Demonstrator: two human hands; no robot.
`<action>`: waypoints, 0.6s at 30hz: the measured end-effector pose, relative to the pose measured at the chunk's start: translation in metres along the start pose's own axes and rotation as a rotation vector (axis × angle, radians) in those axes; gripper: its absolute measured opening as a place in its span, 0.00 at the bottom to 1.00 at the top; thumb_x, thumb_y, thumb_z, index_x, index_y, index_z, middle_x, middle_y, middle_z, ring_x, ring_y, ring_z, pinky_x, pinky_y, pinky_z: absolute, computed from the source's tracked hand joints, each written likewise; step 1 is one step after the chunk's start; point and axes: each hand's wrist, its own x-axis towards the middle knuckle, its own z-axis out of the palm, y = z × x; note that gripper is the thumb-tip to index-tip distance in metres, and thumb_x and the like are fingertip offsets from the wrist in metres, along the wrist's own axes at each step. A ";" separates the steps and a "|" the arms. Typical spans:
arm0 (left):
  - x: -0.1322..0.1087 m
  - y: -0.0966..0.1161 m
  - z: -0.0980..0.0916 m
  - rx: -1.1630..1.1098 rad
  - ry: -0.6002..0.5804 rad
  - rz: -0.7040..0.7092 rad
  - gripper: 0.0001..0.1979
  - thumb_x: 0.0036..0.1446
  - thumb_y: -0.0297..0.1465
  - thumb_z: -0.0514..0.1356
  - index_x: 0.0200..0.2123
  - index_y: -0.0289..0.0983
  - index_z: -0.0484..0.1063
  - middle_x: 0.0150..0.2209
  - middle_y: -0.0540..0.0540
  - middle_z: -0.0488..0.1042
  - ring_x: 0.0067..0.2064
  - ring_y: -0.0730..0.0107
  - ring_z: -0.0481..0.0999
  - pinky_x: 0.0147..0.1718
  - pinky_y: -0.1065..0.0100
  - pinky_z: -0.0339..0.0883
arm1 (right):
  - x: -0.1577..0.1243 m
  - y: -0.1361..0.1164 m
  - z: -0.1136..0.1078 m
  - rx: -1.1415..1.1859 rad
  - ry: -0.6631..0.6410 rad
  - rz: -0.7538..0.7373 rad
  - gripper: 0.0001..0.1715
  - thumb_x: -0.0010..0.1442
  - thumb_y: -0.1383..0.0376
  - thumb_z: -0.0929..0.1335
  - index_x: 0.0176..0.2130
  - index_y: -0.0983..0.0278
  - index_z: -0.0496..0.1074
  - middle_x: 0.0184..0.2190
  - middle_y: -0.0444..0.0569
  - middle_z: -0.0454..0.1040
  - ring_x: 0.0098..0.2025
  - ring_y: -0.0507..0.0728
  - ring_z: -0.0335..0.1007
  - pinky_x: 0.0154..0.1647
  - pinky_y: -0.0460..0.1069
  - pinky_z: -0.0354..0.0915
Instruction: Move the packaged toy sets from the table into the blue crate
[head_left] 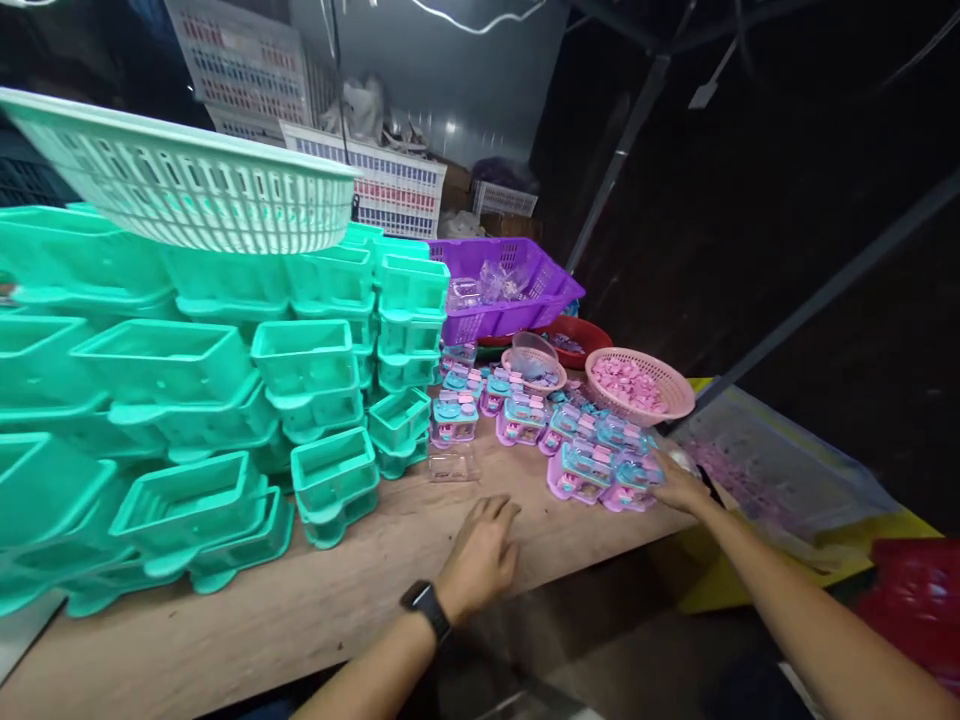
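Nearest, left hand (480,555) with dark wristwatch (426,606) lies palm down on wooden table (300,620), fingers loose, grasping nothing. Right hand (679,485) at table edge touches pink-and-blue toy pieces (592,450); whether fingers grip cannot be told. Small clear plastic piece (454,465) lies just beyond left hand. Left, stacked teal trays (187,420), mesh basket (187,190) on top. Farther, pink basket (637,385), purple basket (510,285).

Bright overhead light on the workbench, dark surroundings, wide-angle bending at edges, slight motion blur
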 end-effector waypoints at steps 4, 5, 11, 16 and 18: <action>0.093 0.028 0.023 0.004 -0.101 0.057 0.25 0.65 0.32 0.58 0.64 0.34 0.66 0.66 0.34 0.69 0.67 0.48 0.67 0.69 0.48 0.61 | -0.003 0.014 0.014 0.049 -0.049 0.030 0.40 0.61 0.56 0.75 0.67 0.64 0.65 0.68 0.62 0.61 0.67 0.71 0.61 0.68 0.70 0.58; 0.113 0.035 0.031 0.002 -0.115 0.059 0.26 0.67 0.33 0.56 0.65 0.33 0.64 0.67 0.32 0.66 0.68 0.47 0.65 0.70 0.48 0.59 | -0.007 0.017 0.015 0.070 -0.056 0.049 0.43 0.58 0.53 0.76 0.66 0.66 0.66 0.68 0.65 0.61 0.67 0.74 0.61 0.68 0.69 0.58; 0.190 0.060 0.074 -0.009 -0.151 -0.006 0.26 0.68 0.31 0.57 0.68 0.36 0.59 0.73 0.35 0.56 0.76 0.43 0.48 0.72 0.32 0.42 | -0.045 0.032 0.020 0.330 -0.157 0.140 0.48 0.51 0.41 0.71 0.61 0.68 0.72 0.64 0.65 0.69 0.69 0.74 0.59 0.70 0.64 0.58; 0.177 0.058 0.073 -0.037 -0.133 -0.137 0.29 0.57 0.33 0.68 0.61 0.36 0.66 0.67 0.31 0.62 0.69 0.38 0.63 0.71 0.38 0.51 | -0.094 0.019 0.031 0.631 -0.295 0.275 0.50 0.49 0.33 0.68 0.61 0.58 0.71 0.64 0.58 0.70 0.64 0.72 0.68 0.55 0.62 0.74; 0.155 0.052 0.064 -0.082 -0.128 -0.257 0.35 0.53 0.37 0.71 0.60 0.34 0.64 0.64 0.28 0.63 0.62 0.36 0.71 0.63 0.43 0.65 | -0.116 0.002 0.036 0.752 -0.334 0.311 0.51 0.49 0.32 0.69 0.63 0.54 0.69 0.64 0.54 0.71 0.62 0.69 0.71 0.45 0.57 0.78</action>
